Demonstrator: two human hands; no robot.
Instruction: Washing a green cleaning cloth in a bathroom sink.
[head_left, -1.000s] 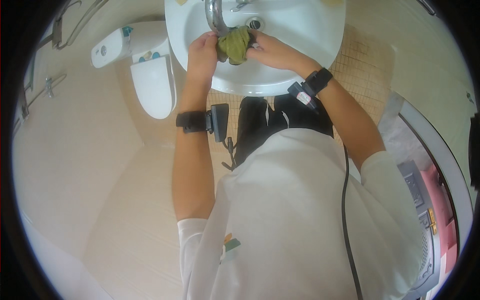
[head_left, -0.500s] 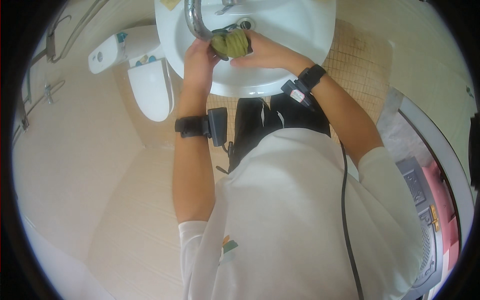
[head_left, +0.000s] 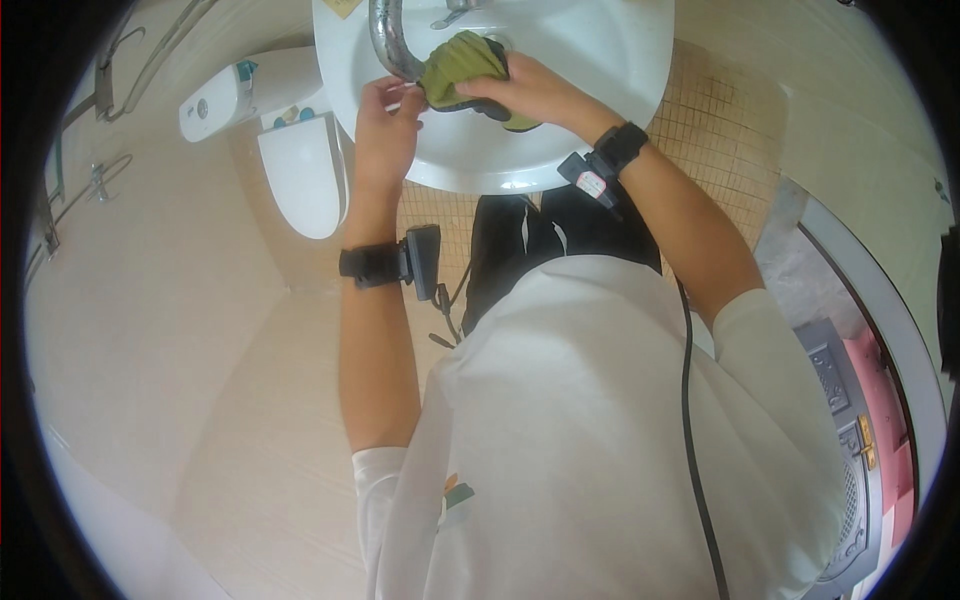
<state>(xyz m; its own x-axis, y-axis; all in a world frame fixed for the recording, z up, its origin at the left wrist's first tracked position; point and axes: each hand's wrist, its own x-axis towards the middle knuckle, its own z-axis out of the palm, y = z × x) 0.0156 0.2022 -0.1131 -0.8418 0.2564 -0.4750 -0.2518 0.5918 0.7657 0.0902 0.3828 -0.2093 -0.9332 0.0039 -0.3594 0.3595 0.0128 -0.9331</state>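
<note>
In the white washbasin point(head_left: 600, 60), a bunched olive-green cloth point(head_left: 462, 65) with dark edging hangs right beside the metal tap's spout point(head_left: 390, 40). My right hand point(head_left: 530, 95) grips it from the right, thumb across its front, and a fold droops below the fingers. To the left of the cloth and under the spout is my left hand point(head_left: 385, 125). Its fingers are loosely bent and apart, their tips close to the cloth's left edge; whether they touch it I cannot make out. The cloth covers part of the drain.
A white toilet point(head_left: 300, 175) stands left of the basin. A tap lever point(head_left: 455, 15) sits at the basin's back. Both wrists wear black strapped devices, and a black cable point(head_left: 690, 420) runs down my shirt. A grey and pink appliance point(head_left: 850, 440) is at the right.
My left hand has loosened and drawn slightly left and down from the cloth. The cloth, in my right hand, is now more spread out, with a fold hanging lower right.
</note>
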